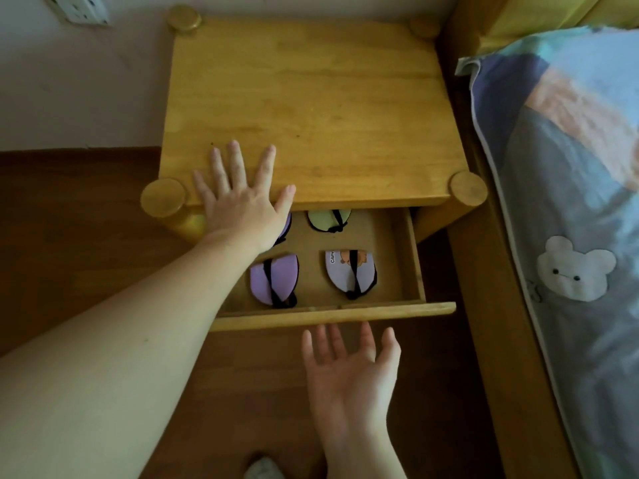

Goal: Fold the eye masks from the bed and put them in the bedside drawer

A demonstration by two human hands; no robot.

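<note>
The wooden bedside drawer (pixel 411 257) stands pulled out under the bedside table top (pixel 311 98). Inside lie folded eye masks with black straps: a purple one (pixel 275 283) at the front left, a white printed one (pixel 351 273) at the front right, a pale green one (pixel 328 219) at the back, and another purple one (pixel 286 224) mostly hidden by my left hand. My left hand (pixel 238 198) rests flat, fingers spread, on the table's front left edge. My right hand (pixel 349 368) is open, palm up, just in front of the drawer's front panel (pixel 332 314), holding nothing.
The bed with a blue and grey bear-print cover (pixel 570 236) runs along the right in a wooden frame (pixel 491 305). Dark wooden floor (pixel 76 236) lies to the left and below. A wall socket (pixel 77 8) is at the top left.
</note>
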